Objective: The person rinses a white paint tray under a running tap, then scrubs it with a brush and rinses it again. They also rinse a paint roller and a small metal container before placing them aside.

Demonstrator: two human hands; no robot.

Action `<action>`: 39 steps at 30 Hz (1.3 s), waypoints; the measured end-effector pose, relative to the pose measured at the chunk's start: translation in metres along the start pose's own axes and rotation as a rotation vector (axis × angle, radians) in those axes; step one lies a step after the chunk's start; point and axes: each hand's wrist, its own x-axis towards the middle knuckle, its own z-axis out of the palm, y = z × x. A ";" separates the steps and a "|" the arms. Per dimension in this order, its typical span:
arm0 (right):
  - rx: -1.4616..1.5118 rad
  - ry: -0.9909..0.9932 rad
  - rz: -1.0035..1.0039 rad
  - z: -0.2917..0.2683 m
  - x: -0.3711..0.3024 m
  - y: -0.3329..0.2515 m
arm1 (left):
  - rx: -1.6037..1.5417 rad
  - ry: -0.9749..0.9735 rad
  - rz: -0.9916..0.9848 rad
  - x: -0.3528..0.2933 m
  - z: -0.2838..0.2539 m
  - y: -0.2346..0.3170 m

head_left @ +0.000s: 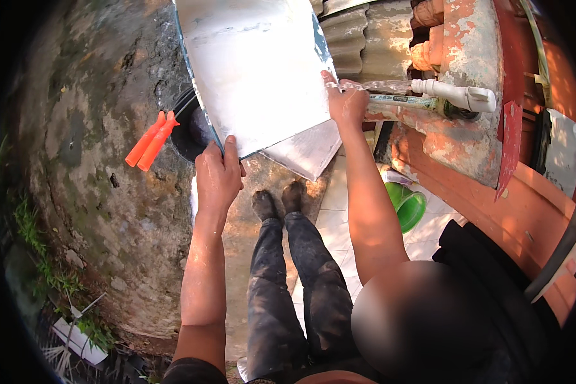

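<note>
- Head view: the white panel (256,77) lies ahead of and between both hands, its long axis running away from the body.
- The left hand (219,171) pinches its near-left corner; the right hand (348,104) grips the right edge farther up. Both touch it.
- Water from the white tap (457,95) reaches the right hand; the dark bucket (184,144) and orange handles (150,142) crowd the left edge.
</note>
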 end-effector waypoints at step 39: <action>0.084 -0.224 0.134 -0.059 -0.007 -0.025 | -0.409 0.390 0.249 0.101 0.073 -0.075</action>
